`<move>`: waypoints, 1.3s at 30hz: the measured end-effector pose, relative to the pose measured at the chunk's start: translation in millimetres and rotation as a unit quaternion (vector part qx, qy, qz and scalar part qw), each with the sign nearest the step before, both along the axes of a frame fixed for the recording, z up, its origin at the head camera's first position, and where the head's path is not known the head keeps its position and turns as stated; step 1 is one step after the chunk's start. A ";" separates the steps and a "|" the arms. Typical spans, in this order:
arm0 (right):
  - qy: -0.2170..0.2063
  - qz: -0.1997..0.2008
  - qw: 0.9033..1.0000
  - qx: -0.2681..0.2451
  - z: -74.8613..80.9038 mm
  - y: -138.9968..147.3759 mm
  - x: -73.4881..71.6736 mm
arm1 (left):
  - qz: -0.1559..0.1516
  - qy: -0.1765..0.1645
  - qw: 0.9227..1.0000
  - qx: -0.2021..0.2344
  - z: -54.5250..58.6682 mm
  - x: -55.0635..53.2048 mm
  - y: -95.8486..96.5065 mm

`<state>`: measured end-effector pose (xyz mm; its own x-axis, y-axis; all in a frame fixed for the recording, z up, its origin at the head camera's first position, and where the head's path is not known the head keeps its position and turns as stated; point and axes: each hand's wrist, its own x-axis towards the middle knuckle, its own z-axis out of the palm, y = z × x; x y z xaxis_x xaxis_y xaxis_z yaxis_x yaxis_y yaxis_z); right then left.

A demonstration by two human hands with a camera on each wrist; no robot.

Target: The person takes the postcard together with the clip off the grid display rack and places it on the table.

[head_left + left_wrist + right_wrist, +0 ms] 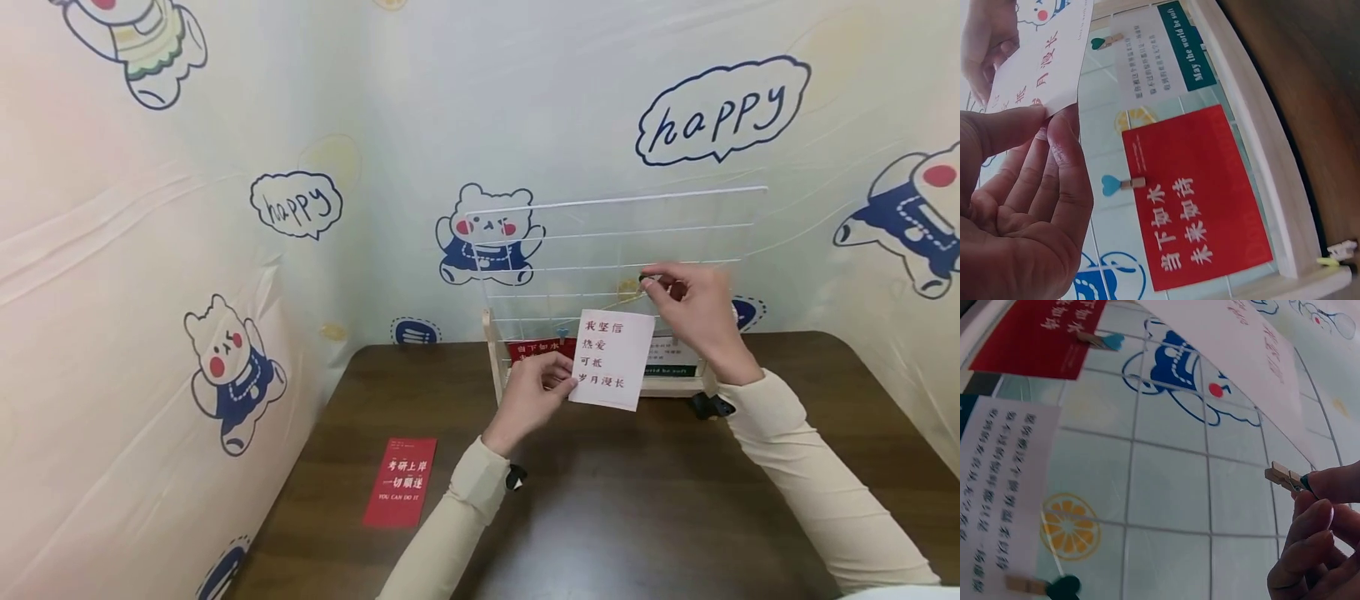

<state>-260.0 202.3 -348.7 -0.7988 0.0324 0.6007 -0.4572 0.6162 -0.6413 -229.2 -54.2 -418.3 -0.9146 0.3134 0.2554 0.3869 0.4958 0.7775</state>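
My left hand (531, 393) pinches a white card (611, 360) with red Chinese writing between thumb and fingers at its lower left edge. The card stands upright in front of a white wire grid (615, 202). In my right hand (699, 315), at the card's upper right, thumb and fingertips pinch a small wooden clothespin (1282, 477) by its dark green end. A red card (1204, 200) hangs low on the grid from a clothespin with a blue heart (1124, 184). Beside it, a white-and-green card (1154, 59) hangs from a clothespin with a green heart (1106, 42).
The grid stands in a pale wooden base (491, 354) toward the back of the dark wooden table (585, 517). Another red card (401, 483) lies flat on the table at left. A patterned curtain (390, 108) encloses the back and sides.
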 end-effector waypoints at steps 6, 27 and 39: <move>0.024 0.017 0.999 0.018 -12.6 -8.8 -1.6 | -0.004 -0.007 1.000 -0.006 0.1 4.5 -13.9; -0.060 0.082 0.993 0.054 -60.8 -55.2 -1.7 | 0.016 -0.068 0.997 -0.022 -25.5 24.1 -83.0; -0.126 0.135 0.979 0.089 -88.7 -80.1 0.6 | 0.051 -0.118 0.991 -0.041 -37.1 36.8 -124.7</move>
<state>-259.5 122.2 -437.4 -0.8872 -0.2883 0.3602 -0.4603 0.6066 -0.6482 -192.5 -178.9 -455.3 -0.9740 0.2265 0.0089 0.1442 0.5888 0.7953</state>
